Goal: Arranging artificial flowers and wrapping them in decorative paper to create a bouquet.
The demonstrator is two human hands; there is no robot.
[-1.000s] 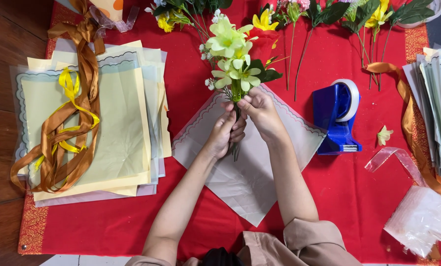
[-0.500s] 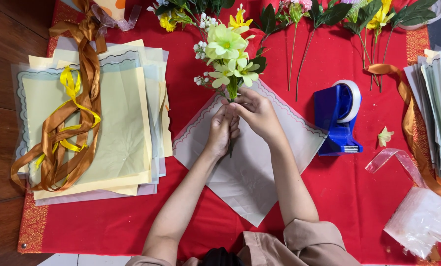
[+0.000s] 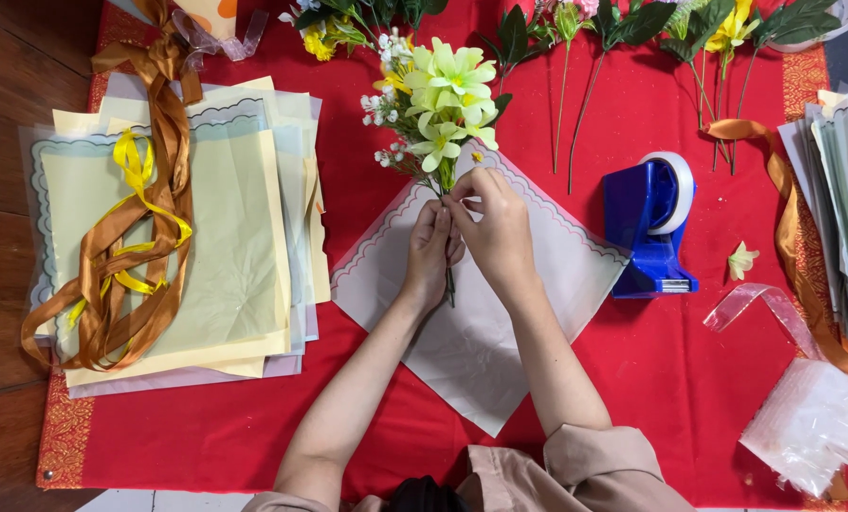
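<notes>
— What does the person hold there?

— A small bouquet (image 3: 438,109) of artificial flowers. The big blooms are pale yellow-green with pointed petals, and on the left side there are sprays of very small white blossoms. The thin dark stems come together in one bundle, and the end of them shows below the hands.

— And the hands, how are they?

— Both are on the stems, above the middle of a grey sheet (image 3: 481,322). The left hand (image 3: 430,254) is wrapped around the bundle, its fingers closed together on it. The right hand (image 3: 495,228) is just beside it, touching, and its fingers pinch the stems right under the blooms. The bouquet stands almost upright, a little tilted to the left.

— What is the sheet like?

— It is square, turned like a diamond, matte, with a thin wavy line along the border. It lies flat on a red cloth (image 3: 708,398) with a gold woven edge.

— Other materials?

— At the left, a stack of papers (image 3: 225,265), cream and pale green, some translucent. On it lie loose ribbons (image 3: 149,228), shiny brown satin and a narrow yellow one. At the right, a blue plastic tape dispenser (image 3: 649,228) with a white roll. More flowers (image 3: 632,28) with green leaves lie along the far edge.
</notes>
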